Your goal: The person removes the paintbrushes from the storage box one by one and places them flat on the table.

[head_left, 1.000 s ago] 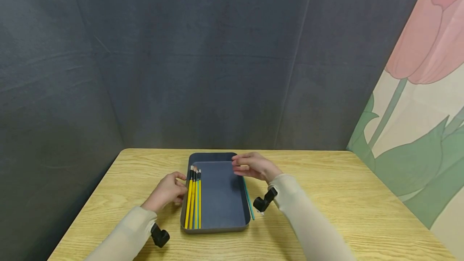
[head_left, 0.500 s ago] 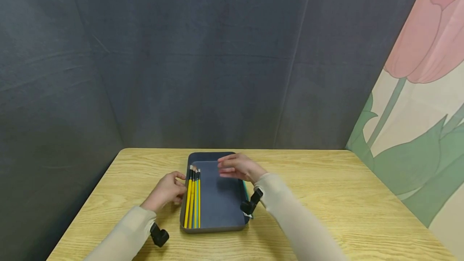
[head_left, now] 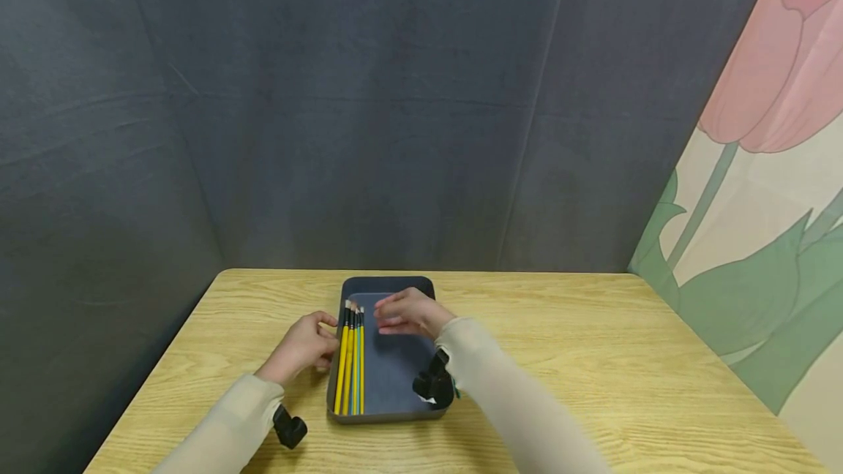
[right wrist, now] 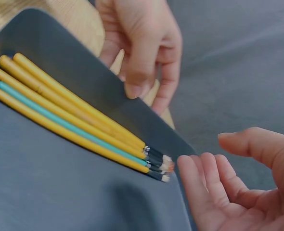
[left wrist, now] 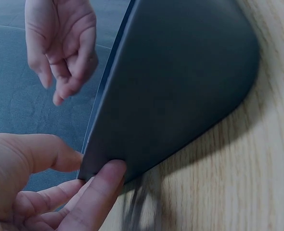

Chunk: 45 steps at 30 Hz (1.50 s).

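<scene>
A dark grey rectangular tray point(head_left: 395, 418) lies on the table. Several paintbrushes point(head_left: 349, 364), mostly yellow with some teal, are lined up along its left side, bristles at the far end. My left hand point(head_left: 303, 350) holds the left wall, thumb at the rim and fingers outside, as the right wrist view shows. Over the middle of the tray hovers my right hand point(head_left: 411, 313), fingers slightly bent and apart, with nothing in them. In the right wrist view its palm point(right wrist: 238, 211) is bare, near the brush tips. A teal stick point(head_left: 457, 390) beside the tray's right wall is mostly hidden by my right forearm.
Light wood-grain table point(head_left: 560, 357) surrounds the tray. A dark cloth partition point(head_left: 395, 108) rises behind it and on the left. At the right hangs a panel with a tulip picture point(head_left: 757, 72). Black wrist cameras point(head_left: 290, 428) sit on both sleeves.
My right hand has moved left and slightly nearer, from the tray's right rim to over its middle, towards the brushes. The left hand and the brushes have stayed where they were.
</scene>
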### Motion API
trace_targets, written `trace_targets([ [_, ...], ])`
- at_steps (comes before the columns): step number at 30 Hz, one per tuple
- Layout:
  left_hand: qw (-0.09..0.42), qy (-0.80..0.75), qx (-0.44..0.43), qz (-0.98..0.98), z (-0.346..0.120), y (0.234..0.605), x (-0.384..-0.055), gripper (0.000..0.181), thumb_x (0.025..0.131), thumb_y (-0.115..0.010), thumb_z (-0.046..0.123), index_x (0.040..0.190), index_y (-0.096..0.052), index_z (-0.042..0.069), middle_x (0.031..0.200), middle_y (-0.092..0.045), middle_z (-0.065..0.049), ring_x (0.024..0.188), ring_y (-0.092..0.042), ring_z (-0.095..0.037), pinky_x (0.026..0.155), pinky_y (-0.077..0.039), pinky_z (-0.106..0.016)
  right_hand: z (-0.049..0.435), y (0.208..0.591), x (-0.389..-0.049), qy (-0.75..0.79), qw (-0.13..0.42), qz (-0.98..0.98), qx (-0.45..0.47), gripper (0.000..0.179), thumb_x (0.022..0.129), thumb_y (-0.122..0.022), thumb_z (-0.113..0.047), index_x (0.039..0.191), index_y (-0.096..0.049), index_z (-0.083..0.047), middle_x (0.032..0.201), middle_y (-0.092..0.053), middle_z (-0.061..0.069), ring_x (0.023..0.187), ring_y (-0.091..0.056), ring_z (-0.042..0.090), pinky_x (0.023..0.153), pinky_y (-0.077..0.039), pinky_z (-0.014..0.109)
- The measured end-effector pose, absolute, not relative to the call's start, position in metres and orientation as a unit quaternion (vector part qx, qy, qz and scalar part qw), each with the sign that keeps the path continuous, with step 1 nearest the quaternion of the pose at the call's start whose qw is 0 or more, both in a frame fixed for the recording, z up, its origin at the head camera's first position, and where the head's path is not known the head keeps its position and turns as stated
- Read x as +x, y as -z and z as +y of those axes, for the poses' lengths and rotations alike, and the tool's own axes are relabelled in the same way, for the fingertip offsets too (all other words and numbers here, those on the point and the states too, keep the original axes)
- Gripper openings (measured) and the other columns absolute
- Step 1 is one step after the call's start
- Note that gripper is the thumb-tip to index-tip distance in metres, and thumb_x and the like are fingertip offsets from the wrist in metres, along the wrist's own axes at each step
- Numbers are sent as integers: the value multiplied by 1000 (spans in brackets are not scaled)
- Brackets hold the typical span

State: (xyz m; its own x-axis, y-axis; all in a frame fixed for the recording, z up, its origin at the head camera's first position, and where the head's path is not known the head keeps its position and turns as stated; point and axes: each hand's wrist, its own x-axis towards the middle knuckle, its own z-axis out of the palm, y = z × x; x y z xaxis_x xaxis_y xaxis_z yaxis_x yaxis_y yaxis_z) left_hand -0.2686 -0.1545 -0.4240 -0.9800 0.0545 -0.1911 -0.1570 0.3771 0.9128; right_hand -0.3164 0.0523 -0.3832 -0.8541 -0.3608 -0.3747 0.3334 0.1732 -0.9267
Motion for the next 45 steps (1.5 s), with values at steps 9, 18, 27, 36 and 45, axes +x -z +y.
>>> trace_targets([
  [9,92,-553,-28,828,-154,424,-269,43,78,-56,-7,121,-50,-7,92,-62,-18,72,-62,-21,57,-56,-35,33,396,-318,599,264,756,16,31,88,-64,0,116,-60,11,103,-68,23,70,-63,16,78,-59,35],
  [18,89,-548,-19,832,-154,423,-269,43,79,-57,-7,121,-49,-8,91,-62,-18,72,-62,-21,57,-56,-35,20,407,-320,574,247,780,44,12,83,-68,4,95,-66,5,74,-63,8,59,-59,13,74,-59,34],
  [27,91,-551,-17,830,-152,422,-269,42,80,-57,-7,121,-49,-8,91,-62,-19,71,-62,-20,57,-56,-36,18,409,-315,556,242,794,46,8,82,-66,5,89,-67,7,74,-62,8,61,-57,14,76,-59,35],
  [36,92,-548,-18,831,-153,422,-270,43,79,-58,-7,121,-49,-8,93,-62,-20,73,-63,-21,57,-56,-35,14,415,-316,549,237,800,56,8,81,-68,6,88,-65,6,72,-58,6,60,-56,13,74,-59,34],
  [45,96,-548,-23,831,-154,423,-269,44,78,-57,-7,122,-49,-7,93,-62,-19,72,-63,-21,56,-56,-34,8,416,-313,542,222,809,56,14,79,-68,9,85,-57,3,66,-53,6,55,-53,14,74,-59,37],
])
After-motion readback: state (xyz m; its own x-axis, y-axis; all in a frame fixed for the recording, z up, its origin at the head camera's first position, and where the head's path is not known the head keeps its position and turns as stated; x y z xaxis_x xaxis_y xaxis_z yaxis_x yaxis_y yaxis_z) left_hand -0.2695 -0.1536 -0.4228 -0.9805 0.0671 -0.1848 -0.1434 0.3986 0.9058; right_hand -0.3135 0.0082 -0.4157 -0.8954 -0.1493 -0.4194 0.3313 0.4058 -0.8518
